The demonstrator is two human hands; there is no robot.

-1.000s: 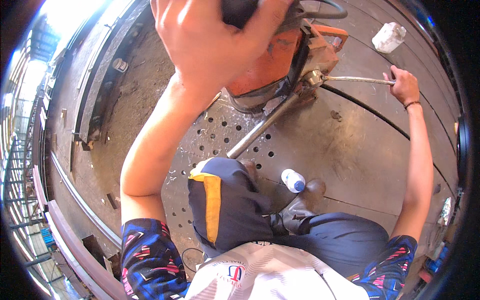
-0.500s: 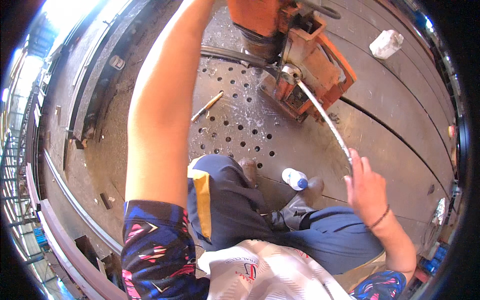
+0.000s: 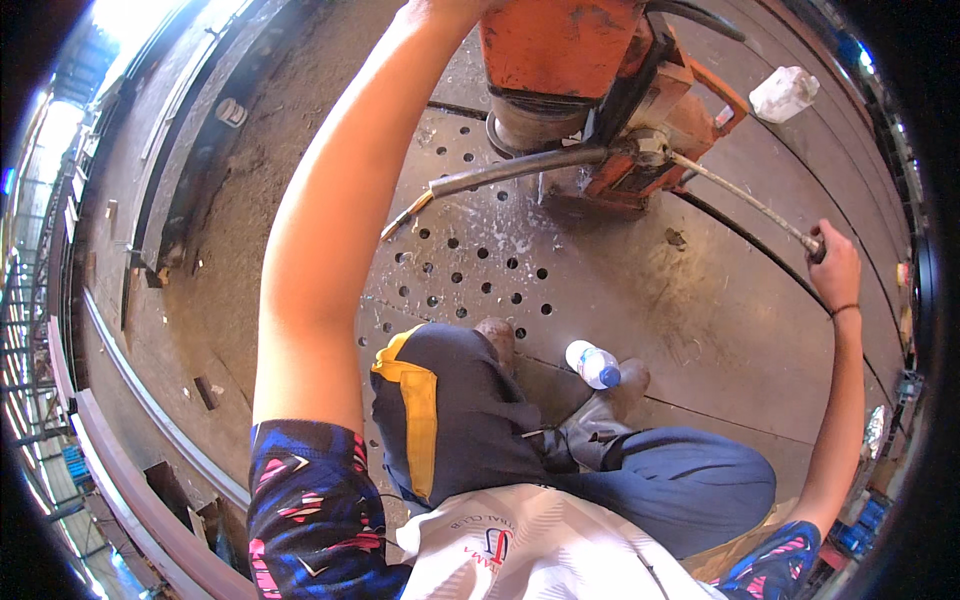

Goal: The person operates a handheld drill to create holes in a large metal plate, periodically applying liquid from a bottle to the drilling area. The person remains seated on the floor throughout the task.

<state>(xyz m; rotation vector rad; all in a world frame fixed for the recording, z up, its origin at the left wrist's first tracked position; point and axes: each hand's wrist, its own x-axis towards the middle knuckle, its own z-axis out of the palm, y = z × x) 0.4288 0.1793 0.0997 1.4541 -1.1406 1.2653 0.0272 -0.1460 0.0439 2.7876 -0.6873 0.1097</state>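
An orange magnetic drill [image 3: 560,55] stands on a steel plate [image 3: 590,290] with several round holes. My right hand [image 3: 835,268] is closed around the dark grip at the end of a feed handle [image 3: 745,195], off to the drill's right. A second, thicker handle bar [image 3: 520,170] points left from the same hub [image 3: 652,148]. My left arm reaches up to the top edge, where my left hand [image 3: 450,8] is by the drill's orange housing; its fingers are out of view. A brush with a wooden handle [image 3: 408,215] lies beneath the thicker bar's tip.
Between my boots and the holes, a clear bottle with a blue cap [image 3: 594,366] lies on its side. A translucent plastic container [image 3: 785,94] sits at the far right. Steel beams [image 3: 165,220] and a white cup [image 3: 231,112] are at left. A black cable [image 3: 700,18] loops behind the drill.
My right hand has moved up and right, swinging the feed handle round. The other bar has come out to the left over the brush. The drill appears farther right in view.
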